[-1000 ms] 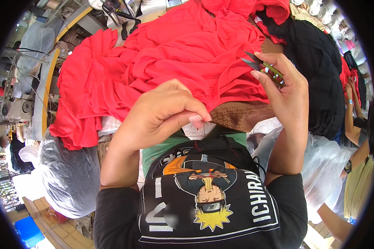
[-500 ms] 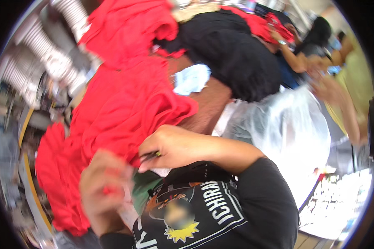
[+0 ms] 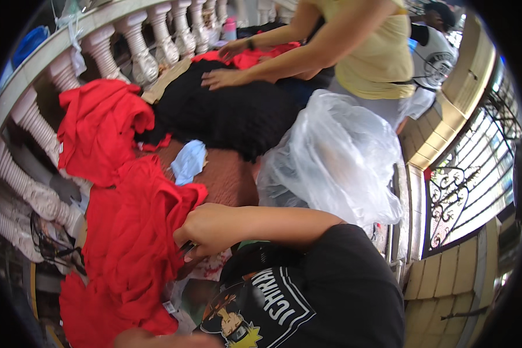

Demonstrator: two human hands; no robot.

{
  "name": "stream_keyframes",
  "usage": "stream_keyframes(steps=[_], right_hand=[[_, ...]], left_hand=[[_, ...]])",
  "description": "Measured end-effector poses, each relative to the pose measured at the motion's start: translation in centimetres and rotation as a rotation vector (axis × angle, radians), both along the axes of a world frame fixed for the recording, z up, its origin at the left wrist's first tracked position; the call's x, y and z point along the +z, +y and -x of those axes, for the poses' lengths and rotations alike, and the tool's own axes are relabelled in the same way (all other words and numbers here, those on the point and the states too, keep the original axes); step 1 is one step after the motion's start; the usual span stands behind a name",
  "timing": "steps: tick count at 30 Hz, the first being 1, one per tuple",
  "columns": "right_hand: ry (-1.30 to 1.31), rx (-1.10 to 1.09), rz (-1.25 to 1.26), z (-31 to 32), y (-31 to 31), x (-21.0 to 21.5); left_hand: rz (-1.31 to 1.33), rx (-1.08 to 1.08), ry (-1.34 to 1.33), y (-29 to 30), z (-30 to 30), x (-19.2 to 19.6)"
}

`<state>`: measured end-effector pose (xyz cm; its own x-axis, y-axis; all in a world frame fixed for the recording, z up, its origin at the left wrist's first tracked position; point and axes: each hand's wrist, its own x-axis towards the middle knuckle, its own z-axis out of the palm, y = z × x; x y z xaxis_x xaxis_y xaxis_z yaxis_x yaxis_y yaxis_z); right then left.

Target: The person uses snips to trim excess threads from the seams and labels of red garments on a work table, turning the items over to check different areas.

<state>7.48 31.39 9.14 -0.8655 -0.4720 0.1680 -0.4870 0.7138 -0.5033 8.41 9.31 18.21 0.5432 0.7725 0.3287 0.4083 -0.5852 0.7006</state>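
Note:
My right hand (image 3: 206, 231) is closed around a small dark tool (image 3: 187, 248), which looks like thread snips and is mostly hidden by the fingers. It is beside the right edge of a heap of red cloth garments (image 3: 130, 226). At the bottom edge of the view, my left hand (image 3: 162, 339) shows only in part, next to the lower red cloth (image 3: 98, 307). Its fingers are cut off and blurred. A pale label (image 3: 169, 306) shows on that cloth.
A light blue cloth (image 3: 188, 163) lies on the brown surface (image 3: 229, 174). Beyond are black cloth (image 3: 226, 113) and a person in yellow (image 3: 368, 52) with a hand on it. A clear plastic bag (image 3: 333, 156) bulges at the right; a white balustrade (image 3: 142, 55) lines the left.
The view has swung to the right, bringing the person in yellow and the metal grille into fuller sight. My left hand has dropped to the bottom edge. My right hand still holds the dark tool.

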Motion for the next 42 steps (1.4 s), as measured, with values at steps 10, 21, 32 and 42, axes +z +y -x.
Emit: stream_keyframes(steps=[10,21,32,42], right_hand=[[0.026,-0.141,-0.351,0.7,1.3,0.6],[0.001,-0.272,-0.002,10.7,5.8,2.6],[-0.315,-0.654,0.845,27.9,5.9,-12.6],[0.088,-0.427,0.435,29.1,8.3,-12.8]], left_hand=[[-0.522,0.038,-0.265,8.8,-10.2,-4.3],[-0.269,0.976,0.204,4.1,1.5,-9.3],[-0.539,2.476,-0.44,-17.3,16.8,-10.9],[-0.254,2.487,-0.381,-13.1,14.1,-13.3]])
